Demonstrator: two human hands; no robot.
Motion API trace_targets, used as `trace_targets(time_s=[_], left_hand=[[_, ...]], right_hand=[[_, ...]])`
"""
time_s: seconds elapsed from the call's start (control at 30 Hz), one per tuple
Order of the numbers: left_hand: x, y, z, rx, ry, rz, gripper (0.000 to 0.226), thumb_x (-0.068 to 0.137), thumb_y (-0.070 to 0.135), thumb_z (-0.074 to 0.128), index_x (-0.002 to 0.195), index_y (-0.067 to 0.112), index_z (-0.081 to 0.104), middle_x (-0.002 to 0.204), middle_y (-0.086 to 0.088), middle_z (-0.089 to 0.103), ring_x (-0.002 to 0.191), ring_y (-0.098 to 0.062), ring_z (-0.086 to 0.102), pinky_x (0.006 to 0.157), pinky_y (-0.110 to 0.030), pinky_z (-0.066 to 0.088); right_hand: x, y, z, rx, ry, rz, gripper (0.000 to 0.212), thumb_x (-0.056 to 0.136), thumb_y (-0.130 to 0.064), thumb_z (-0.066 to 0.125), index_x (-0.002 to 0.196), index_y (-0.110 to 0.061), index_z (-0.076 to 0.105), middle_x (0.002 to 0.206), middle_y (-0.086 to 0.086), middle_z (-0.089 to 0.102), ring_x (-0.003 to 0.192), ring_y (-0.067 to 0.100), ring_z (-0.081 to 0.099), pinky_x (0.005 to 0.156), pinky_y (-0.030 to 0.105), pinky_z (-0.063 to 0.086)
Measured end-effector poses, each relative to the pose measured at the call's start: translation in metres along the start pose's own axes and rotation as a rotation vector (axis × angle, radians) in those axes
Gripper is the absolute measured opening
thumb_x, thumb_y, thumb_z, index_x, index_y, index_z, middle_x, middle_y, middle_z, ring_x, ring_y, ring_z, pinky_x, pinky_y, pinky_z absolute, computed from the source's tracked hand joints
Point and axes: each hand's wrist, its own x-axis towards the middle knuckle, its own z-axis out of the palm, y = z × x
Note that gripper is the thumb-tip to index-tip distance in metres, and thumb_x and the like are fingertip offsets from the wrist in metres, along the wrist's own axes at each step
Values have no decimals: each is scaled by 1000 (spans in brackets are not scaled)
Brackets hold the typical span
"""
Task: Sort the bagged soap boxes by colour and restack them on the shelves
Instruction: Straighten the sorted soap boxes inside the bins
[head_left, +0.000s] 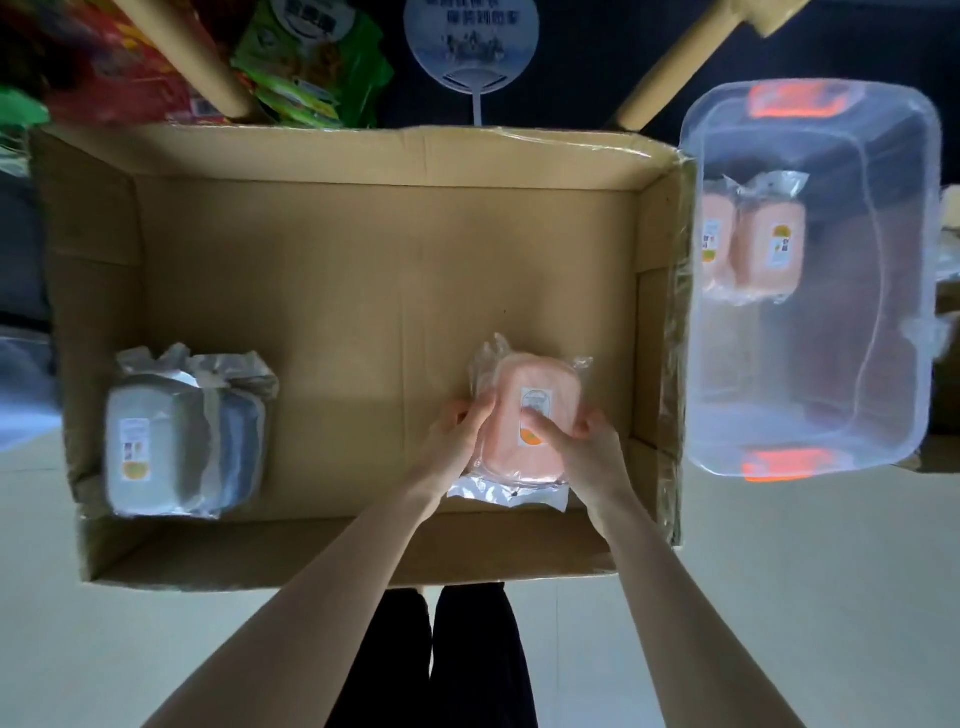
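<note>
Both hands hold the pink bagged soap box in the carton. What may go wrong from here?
The left hand and right hand grip the pink soap box through a loose, glossy bag, so it may slip. On the way to the clear bin it might catch the tall carton wall between them.

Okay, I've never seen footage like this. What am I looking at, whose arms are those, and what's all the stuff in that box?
There is no machine here. One camera worn on a person's head looks down at their own bare arms. The left hand and right hand together grip a bagged pink soap box inside a big cardboard box. At its left side lies a pile of grey soap boxes, also bagged. To the right of the cardboard box, a clear plastic tub holds two other pink soap boxes.
</note>
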Motion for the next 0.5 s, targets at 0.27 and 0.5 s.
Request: trace_targets(time_s=[0.27,0.5], left_hand=[[-11,8,-30,-1,-31,-5,86,54,85,62,118,27,63,104,3,71,101,-12,65,88,-31,51],[-49,19,-30,-46,121,-22,70,55,76,71,76,11,58,55,-1,49,52,-17,46,51,-24,40]], right_hand=[[-13,-3,12,250,-210,32,54,70,-50,77,105,-11,67,98,6,73,97,21,68,95,38,49],[-43,-16,3,366,-208,-16,52,78,-37,76,116,-6,60,104,13,69,105,30,65,102,44,46]])
